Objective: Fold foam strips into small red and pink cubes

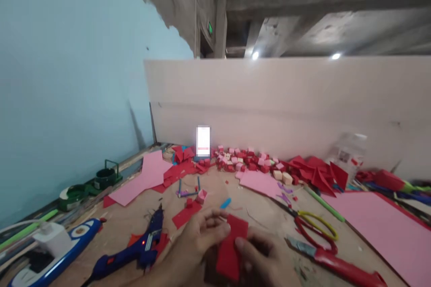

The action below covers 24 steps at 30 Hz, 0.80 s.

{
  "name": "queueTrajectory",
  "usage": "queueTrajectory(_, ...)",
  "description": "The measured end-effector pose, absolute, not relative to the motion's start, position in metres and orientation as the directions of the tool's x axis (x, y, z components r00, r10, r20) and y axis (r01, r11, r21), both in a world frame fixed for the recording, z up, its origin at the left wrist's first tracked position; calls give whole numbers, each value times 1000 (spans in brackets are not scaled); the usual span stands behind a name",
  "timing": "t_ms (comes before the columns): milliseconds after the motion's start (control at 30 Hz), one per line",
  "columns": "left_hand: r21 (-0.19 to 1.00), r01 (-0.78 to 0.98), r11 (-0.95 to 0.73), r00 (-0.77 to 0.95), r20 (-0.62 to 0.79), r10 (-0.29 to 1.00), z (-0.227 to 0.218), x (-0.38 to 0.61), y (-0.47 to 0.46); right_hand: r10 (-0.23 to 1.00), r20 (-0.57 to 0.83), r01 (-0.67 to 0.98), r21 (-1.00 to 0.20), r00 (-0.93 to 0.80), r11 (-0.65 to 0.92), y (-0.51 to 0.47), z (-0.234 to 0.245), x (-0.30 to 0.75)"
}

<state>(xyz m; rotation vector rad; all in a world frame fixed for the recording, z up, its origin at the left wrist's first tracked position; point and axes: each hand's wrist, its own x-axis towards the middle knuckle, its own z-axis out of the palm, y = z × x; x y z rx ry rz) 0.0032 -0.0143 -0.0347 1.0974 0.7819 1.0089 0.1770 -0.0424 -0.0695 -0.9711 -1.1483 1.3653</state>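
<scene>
Low in the middle of the view, a strip of red paper [232, 247] is held up between both hands. My left hand [207, 232] is closed on its left edge, thumb lying over the front face. From the right, my right hand [257, 253] pinches the same paper with its thumb. The strip looks creased across its width. Just beyond my left hand lie a flat red paper piece [186, 215] and a small pink folded paper box [201, 196]. A blue hot glue gun [144, 244] with a lit red light rests to the left.
Red-handled scissors [313, 228] and a red utility knife [340, 264] lie to the right. Pink sheets [387, 228] flank the work area. Small red and pink cubes [242, 159] pile along the back, near a lit screen [203, 141]. A power strip [63, 251] is at left.
</scene>
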Motion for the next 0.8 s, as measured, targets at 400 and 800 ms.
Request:
queueTrajectory(400, 990, 136, 49, 394, -99, 914, -13, 7, -19, 988, -93, -444, -885, -126, -140, -52, -28, 180)
queueTrajectory(800, 993, 111, 35, 377, -75, 923, -6, 5, -21, 989, -121, -506, -849, -88, -149, -54, -25, 179)
